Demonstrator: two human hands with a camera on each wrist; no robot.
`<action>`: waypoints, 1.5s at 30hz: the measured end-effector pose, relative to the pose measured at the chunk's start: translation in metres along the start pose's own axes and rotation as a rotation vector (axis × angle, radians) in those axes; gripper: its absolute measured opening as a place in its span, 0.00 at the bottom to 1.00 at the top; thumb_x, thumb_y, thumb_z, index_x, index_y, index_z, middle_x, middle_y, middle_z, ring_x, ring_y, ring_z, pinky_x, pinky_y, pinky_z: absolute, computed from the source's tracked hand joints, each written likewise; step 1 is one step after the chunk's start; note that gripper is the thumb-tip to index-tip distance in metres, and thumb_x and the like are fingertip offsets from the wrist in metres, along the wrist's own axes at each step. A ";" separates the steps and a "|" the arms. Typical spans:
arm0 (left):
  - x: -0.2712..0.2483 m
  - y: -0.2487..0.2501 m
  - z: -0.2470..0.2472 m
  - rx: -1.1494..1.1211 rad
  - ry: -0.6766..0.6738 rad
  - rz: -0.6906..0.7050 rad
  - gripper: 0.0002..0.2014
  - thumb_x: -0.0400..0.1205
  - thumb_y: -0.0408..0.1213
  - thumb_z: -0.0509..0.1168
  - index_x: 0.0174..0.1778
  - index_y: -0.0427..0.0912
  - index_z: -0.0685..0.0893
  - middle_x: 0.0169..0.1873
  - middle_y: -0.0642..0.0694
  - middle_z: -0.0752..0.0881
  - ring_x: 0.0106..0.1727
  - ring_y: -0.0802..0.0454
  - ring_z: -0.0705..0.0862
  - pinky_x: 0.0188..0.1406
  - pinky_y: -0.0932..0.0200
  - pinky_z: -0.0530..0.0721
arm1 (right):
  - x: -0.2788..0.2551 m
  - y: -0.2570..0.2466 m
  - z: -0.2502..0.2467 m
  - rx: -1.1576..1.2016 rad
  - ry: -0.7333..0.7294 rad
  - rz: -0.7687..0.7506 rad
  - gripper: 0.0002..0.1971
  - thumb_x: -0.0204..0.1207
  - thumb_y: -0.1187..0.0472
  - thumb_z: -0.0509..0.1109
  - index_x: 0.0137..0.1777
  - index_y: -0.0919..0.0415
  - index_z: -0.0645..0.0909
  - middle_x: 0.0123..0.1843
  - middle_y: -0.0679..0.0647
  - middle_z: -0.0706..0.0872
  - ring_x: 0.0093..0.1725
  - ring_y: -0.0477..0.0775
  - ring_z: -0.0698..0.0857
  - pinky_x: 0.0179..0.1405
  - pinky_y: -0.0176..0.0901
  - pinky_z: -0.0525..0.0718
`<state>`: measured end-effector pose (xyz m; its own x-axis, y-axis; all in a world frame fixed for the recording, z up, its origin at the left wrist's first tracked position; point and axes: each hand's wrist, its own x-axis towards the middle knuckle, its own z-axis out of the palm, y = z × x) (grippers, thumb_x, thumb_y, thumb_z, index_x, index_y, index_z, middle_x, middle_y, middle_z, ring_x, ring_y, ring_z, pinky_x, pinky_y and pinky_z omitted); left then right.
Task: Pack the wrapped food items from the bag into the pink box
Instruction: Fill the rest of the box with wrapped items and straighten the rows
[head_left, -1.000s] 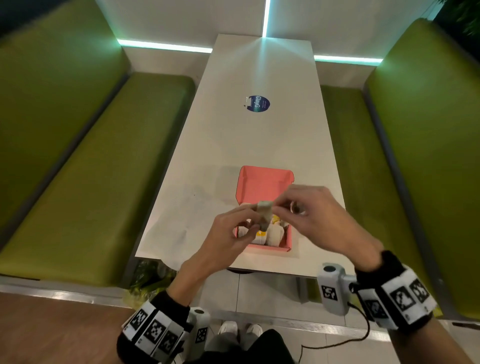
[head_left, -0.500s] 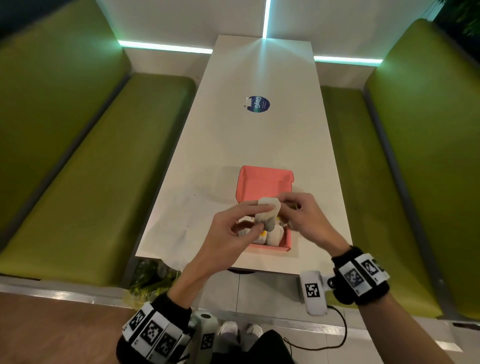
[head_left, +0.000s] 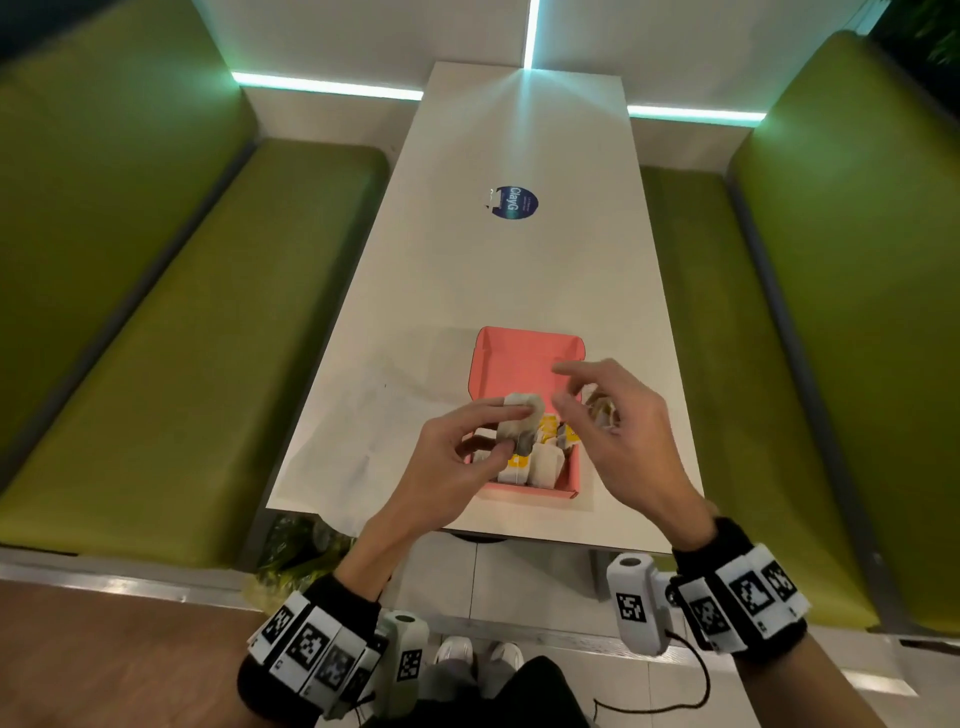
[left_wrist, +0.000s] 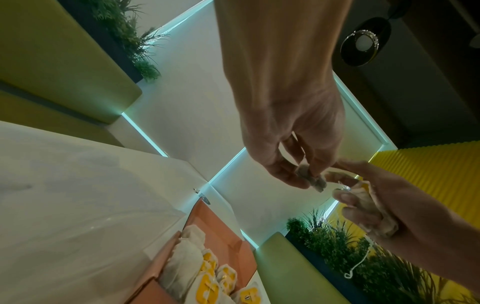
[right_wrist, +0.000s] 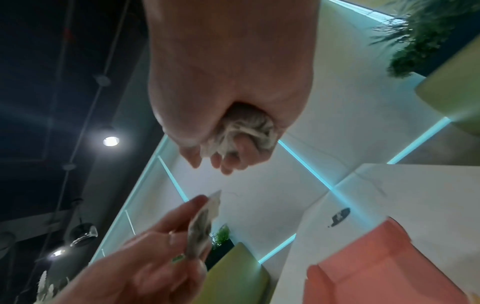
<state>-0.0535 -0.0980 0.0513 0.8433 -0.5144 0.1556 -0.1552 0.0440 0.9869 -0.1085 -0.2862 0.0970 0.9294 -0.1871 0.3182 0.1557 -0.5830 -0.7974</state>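
Observation:
The open pink box (head_left: 523, 358) lies near the table's front edge, and several white and yellow wrapped packets (head_left: 543, 462) stand in its near half. Just above them my left hand (head_left: 514, 431) pinches one pale wrapped packet (head_left: 519, 413) between thumb and forefinger; the left wrist view shows that packet (left_wrist: 313, 181) at the fingertips. To the right, my right hand (head_left: 558, 384) hovers a little apart from it, thumb and forefinger spread. Its other fingers curl round a crumpled bundle of packets (right_wrist: 246, 133) with a string hanging down. The clear bag (head_left: 374, 431) lies flat left of the box.
A round blue sticker (head_left: 513, 202) marks the middle of the white table (head_left: 519, 270). Green bench seats (head_left: 171, 338) run along both sides. The table's near edge is just below the box. A plant (head_left: 296, 545) stands on the floor at the left corner.
My right thumb and forefinger have let go of the packet and drawn off to the right. The left hand still pinches it over the box.

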 end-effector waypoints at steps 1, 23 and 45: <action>0.000 0.000 0.001 0.003 -0.012 0.005 0.19 0.79 0.16 0.67 0.61 0.37 0.89 0.61 0.45 0.88 0.58 0.49 0.89 0.54 0.59 0.87 | 0.004 -0.001 -0.002 -0.027 -0.088 0.012 0.12 0.81 0.56 0.72 0.63 0.50 0.85 0.48 0.40 0.85 0.48 0.44 0.84 0.52 0.32 0.78; 0.016 -0.080 0.044 0.727 -0.366 -0.009 0.12 0.85 0.38 0.66 0.64 0.43 0.81 0.64 0.47 0.82 0.66 0.48 0.77 0.65 0.51 0.77 | 0.002 0.061 -0.018 -0.318 -0.333 0.307 0.07 0.78 0.57 0.74 0.40 0.44 0.82 0.37 0.42 0.86 0.39 0.41 0.83 0.41 0.38 0.80; 0.015 -0.114 0.069 1.006 -0.303 0.152 0.11 0.82 0.41 0.64 0.57 0.40 0.79 0.61 0.43 0.82 0.59 0.42 0.80 0.51 0.50 0.81 | -0.032 0.138 0.041 -0.157 0.095 0.790 0.04 0.78 0.58 0.72 0.42 0.49 0.82 0.39 0.46 0.87 0.53 0.59 0.84 0.50 0.47 0.77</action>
<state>-0.0584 -0.1697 -0.0619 0.6372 -0.7612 0.1205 -0.7195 -0.5315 0.4471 -0.1028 -0.3282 -0.0443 0.7115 -0.6524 -0.2610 -0.5902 -0.3533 -0.7258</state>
